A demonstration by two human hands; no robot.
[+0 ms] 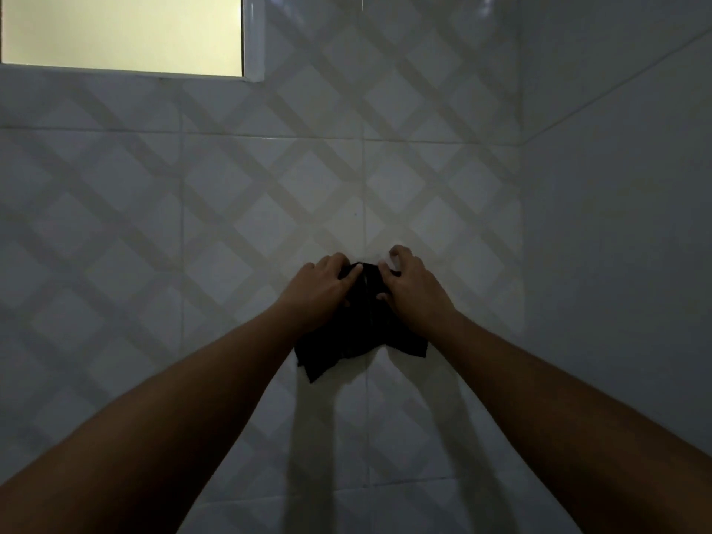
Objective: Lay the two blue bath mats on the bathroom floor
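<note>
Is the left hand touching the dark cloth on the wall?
Touching. The head view shows the left hand with its fingers laid over the top of the dark cloth; the right hand grips it too.

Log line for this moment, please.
left hand: grip on dark cloth | right hand: grip on same cloth | cloth: bunched against tiled wall | mats: none visible

Dark cloth [362,341] partly behind hands.
</note>
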